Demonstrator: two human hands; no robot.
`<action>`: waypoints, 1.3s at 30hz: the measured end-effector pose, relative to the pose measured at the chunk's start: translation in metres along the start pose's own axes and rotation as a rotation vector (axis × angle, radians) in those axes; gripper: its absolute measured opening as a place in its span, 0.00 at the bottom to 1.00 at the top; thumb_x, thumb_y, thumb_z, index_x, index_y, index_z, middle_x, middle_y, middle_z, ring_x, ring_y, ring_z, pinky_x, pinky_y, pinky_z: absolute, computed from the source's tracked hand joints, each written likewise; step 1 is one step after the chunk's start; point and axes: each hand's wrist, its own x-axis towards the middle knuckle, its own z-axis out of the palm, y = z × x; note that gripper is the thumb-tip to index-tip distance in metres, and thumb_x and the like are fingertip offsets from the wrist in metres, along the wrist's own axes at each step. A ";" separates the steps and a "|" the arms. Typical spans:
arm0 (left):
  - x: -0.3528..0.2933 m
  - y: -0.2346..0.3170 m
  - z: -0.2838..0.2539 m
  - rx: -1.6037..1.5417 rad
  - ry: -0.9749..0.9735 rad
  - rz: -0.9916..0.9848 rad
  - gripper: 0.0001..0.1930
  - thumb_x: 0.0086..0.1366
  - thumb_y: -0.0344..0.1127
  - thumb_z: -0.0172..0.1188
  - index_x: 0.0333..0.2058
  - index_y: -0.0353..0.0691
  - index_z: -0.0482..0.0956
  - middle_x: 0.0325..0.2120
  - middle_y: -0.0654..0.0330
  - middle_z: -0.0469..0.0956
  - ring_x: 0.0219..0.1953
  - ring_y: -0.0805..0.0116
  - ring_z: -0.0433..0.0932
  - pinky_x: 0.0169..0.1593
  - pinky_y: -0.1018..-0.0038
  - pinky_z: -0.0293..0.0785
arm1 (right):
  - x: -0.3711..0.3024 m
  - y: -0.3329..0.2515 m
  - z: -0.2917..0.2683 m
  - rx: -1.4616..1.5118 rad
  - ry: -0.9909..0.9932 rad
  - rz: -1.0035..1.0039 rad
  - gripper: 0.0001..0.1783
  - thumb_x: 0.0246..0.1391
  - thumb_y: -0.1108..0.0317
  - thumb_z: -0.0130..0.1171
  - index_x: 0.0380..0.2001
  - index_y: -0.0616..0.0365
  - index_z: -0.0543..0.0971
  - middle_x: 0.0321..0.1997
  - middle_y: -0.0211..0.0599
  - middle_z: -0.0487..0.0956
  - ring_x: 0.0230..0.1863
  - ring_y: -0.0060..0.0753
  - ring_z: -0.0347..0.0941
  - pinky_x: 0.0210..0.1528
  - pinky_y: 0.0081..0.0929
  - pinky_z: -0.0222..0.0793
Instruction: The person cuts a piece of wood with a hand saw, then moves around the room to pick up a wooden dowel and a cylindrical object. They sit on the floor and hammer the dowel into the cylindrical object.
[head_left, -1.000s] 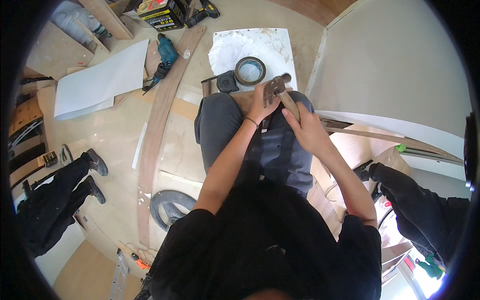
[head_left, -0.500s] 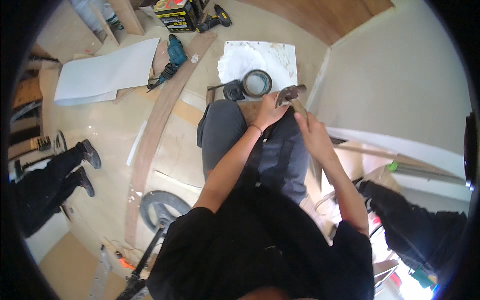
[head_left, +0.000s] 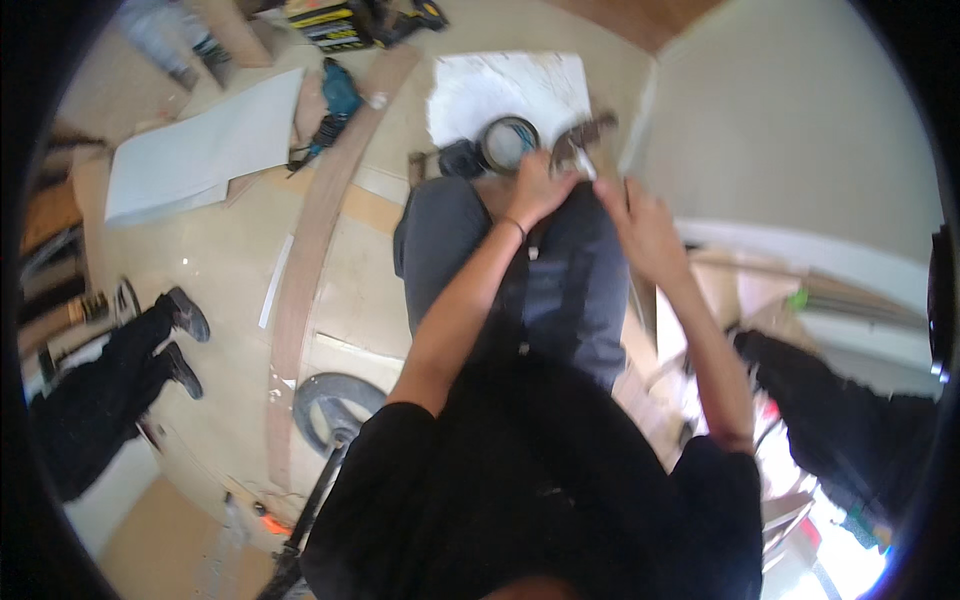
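Note:
A claw hammer (head_left: pixel 583 140) is in front of my knees, its dark metal head angled up and to the right. My left hand (head_left: pixel 543 190) is closed around it just below the head, where a pale stretch of neck shows. My right hand (head_left: pixel 648 232) is beside the lower handle, thumb pointing toward the neck and forefinger raised. Blur and the hand itself hide the rest of the handle and the grip there. A roll of tape (head_left: pixel 508 144) lies beyond my left hand, beside a dark tape measure (head_left: pixel 460 158).
A white board (head_left: pixel 555 85) lies under the tape roll. To the left are a long wooden strip (head_left: pixel 310 240), a teal power drill (head_left: pixel 340 95) and white sheets (head_left: pixel 205 150). A small wheel (head_left: pixel 340 405) stands near my left elbow. Other people's legs (head_left: pixel 100 390) show at both sides.
The hammer has moved up and away from my lap, and its head has turned slightly. My right hand has shifted to the right with its forefinger raised. The whole view has tilted a little.

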 end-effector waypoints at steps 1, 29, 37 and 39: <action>0.000 -0.002 0.003 0.033 -0.073 -0.142 0.07 0.55 0.31 0.63 0.29 0.32 0.80 0.23 0.50 0.81 0.26 0.64 0.81 0.32 0.68 0.75 | -0.002 0.006 -0.006 0.033 0.055 0.093 0.29 0.68 0.46 0.39 0.51 0.64 0.69 0.40 0.65 0.76 0.45 0.61 0.74 0.49 0.49 0.68; 0.072 -0.025 -0.013 -0.417 0.056 -0.536 0.10 0.56 0.31 0.56 0.18 0.42 0.67 0.11 0.67 0.64 0.11 0.76 0.62 0.15 0.75 0.57 | -0.080 0.093 0.079 0.810 0.031 0.302 0.25 0.70 0.46 0.38 0.29 0.56 0.66 0.12 0.25 0.62 0.08 0.17 0.55 0.10 0.18 0.53; 0.065 -0.010 -0.036 -0.717 0.163 -0.447 0.11 0.56 0.32 0.56 0.18 0.42 0.64 0.10 0.66 0.62 0.10 0.75 0.60 0.15 0.75 0.57 | -0.078 0.092 0.076 0.911 0.007 0.300 0.22 0.70 0.47 0.40 0.32 0.55 0.65 0.12 0.26 0.62 0.08 0.17 0.53 0.10 0.17 0.52; 0.065 0.024 -0.054 -0.666 0.166 -0.147 0.10 0.56 0.31 0.57 0.19 0.41 0.65 0.11 0.65 0.65 0.10 0.75 0.62 0.15 0.76 0.58 | -0.082 0.092 0.068 1.000 0.041 0.298 0.18 0.69 0.50 0.41 0.35 0.55 0.65 0.13 0.26 0.62 0.09 0.17 0.54 0.10 0.18 0.52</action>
